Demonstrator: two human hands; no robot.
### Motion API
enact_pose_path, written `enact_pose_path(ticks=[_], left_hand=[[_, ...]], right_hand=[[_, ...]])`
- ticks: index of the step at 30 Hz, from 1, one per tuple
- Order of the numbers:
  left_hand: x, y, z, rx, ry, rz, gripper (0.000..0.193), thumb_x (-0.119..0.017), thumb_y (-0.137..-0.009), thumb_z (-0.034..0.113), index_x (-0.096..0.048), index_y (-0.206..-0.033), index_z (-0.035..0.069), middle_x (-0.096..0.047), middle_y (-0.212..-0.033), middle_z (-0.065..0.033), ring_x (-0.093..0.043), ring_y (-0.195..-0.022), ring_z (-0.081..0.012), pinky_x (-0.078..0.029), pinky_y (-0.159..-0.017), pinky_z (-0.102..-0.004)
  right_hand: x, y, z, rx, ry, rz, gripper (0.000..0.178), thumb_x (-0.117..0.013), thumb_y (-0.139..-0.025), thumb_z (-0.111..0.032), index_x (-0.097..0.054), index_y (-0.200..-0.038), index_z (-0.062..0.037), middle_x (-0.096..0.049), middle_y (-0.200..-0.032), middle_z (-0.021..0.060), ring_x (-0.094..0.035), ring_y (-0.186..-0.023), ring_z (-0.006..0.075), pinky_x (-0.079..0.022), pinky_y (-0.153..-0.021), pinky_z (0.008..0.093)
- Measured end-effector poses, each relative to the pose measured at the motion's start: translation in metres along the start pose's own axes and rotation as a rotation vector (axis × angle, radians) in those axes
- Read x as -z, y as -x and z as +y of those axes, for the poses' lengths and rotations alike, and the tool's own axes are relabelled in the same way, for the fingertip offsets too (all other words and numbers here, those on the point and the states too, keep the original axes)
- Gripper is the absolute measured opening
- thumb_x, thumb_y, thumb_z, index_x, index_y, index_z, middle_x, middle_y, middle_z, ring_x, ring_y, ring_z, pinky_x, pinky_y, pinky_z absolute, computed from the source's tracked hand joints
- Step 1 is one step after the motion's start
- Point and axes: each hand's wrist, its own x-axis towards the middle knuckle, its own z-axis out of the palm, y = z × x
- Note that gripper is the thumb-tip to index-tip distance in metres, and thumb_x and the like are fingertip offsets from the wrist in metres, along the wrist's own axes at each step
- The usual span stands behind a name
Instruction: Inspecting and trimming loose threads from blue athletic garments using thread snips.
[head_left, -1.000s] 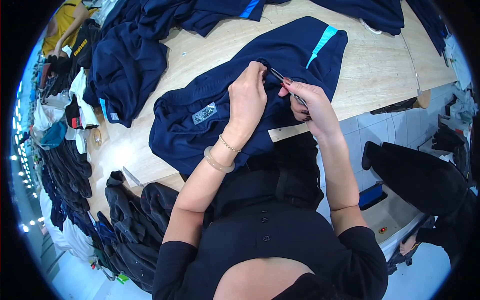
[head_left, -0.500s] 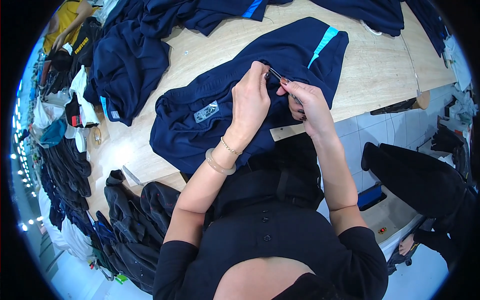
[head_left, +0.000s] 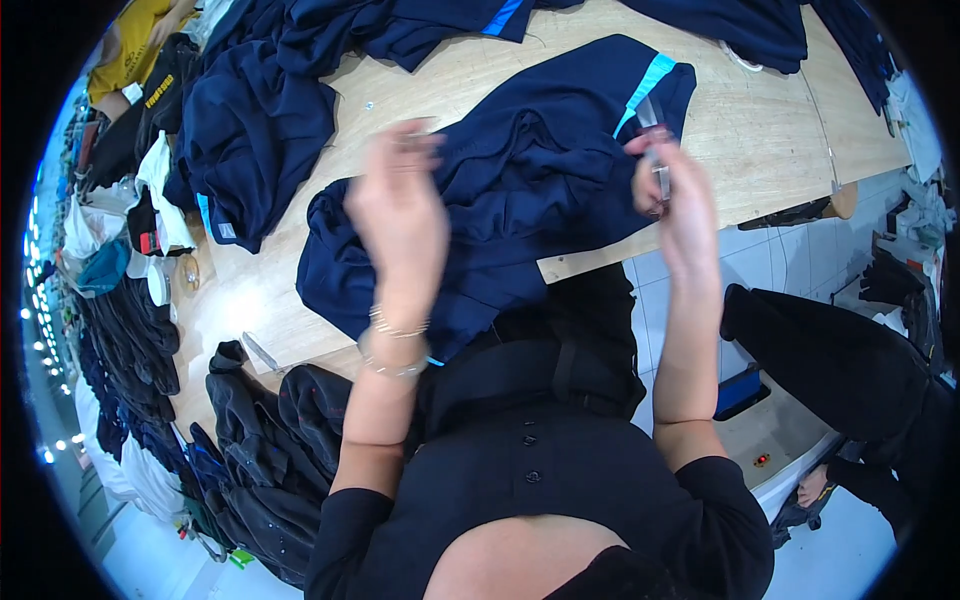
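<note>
Expect soft, limp, light navy garment (head_left: 570, 195) — pinch by bunched folds (head_left: 525, 135); note right hand (head_left: 682, 190) curled round metal snips (head_left: 650, 112) — cannot tell opening or hold of blurred left hand (head_left: 400, 205).

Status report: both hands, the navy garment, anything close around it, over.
Left hand blurred over navy garment, grip unclear. Right hand gripping metal snips. Garment rumpled on wooden table. Other navy clothes apart, upper left.

- a pale wooden table (head_left: 760, 140), a seam (head_left: 818, 122) crossing it near the right
- light square floor tiles (head_left: 758, 257) beside the table's near edge
- small white lights (head_left: 41, 348) lined along the far left
</note>
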Motion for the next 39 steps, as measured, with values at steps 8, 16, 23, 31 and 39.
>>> enact_pose_path(ticks=[8, 16, 23, 31, 39], left_hand=[[0.175, 0.000, -0.096, 0.019, -0.825, 0.386, 0.041, -0.058, -0.088, 0.002, -0.055, -0.129, 0.005, -0.047, -0.132, -0.0211, -0.051, -0.116, -0.0302, -0.041, -0.099, -0.0390], [-0.023, 0.041, 0.021, -0.309, -0.086, -0.306, 0.011, -0.065, -0.085, 0.002, -0.066, -0.096, 0.003, -0.061, -0.085, -0.0097, -0.062, -0.076, -0.0182, -0.049, -0.068, -0.0254], [-0.129, 0.055, 0.008, -0.330, -0.307, -0.121, 0.016, -0.074, -0.078, 0.012, -0.060, -0.083, 0.005, -0.054, -0.080, -0.0079, -0.060, -0.071, -0.0263, -0.049, -0.060, -0.0344], [-0.108, 0.041, 0.001, -0.098, -0.043, -0.381, 0.004, -0.055, -0.090, -0.003, -0.058, -0.088, -0.001, -0.069, -0.090, -0.0137, -0.069, -0.081, -0.0187, -0.053, -0.066, -0.0285], [-0.105, 0.045, 0.000, -0.179, 0.018, -0.375, 0.009, -0.062, -0.087, 0.002, -0.055, -0.092, 0.000, -0.060, -0.083, -0.0099, -0.062, -0.073, -0.0257, -0.051, -0.066, -0.0335]], right_hand=[[0.055, -0.009, -0.014, 0.106, 0.382, 0.241, 0.021, -0.064, -0.091, -0.018, -0.063, -0.102, 0.0001, -0.054, -0.069, -0.0039, -0.038, -0.054, 0.0033, -0.031, -0.053, 0.0196], [0.018, -0.016, 0.023, 0.100, 0.418, 0.228, 0.014, -0.062, -0.090, -0.010, -0.070, -0.096, 0.0008, -0.060, -0.075, -0.0008, -0.047, -0.066, 0.0043, -0.033, -0.062, 0.0204], [0.028, 0.000, 0.022, 0.110, 0.291, 0.315, 0.015, -0.060, -0.092, -0.012, -0.069, -0.098, -0.0014, -0.045, -0.060, -0.0102, -0.029, -0.047, -0.0022, -0.018, -0.043, 0.0180], [0.040, 0.025, 0.022, -0.058, 0.176, 0.147, 0.027, -0.055, -0.097, -0.027, -0.064, -0.096, -0.0016, -0.049, -0.067, -0.0062, -0.035, -0.054, 0.0026, -0.028, -0.050, 0.0200], [0.031, 0.044, 0.025, -0.277, -0.068, 0.050, 0.046, -0.033, -0.104, -0.042, -0.060, -0.100, -0.0052, -0.041, -0.066, -0.0042, -0.037, -0.056, 0.0061, -0.031, -0.052, 0.0219]])
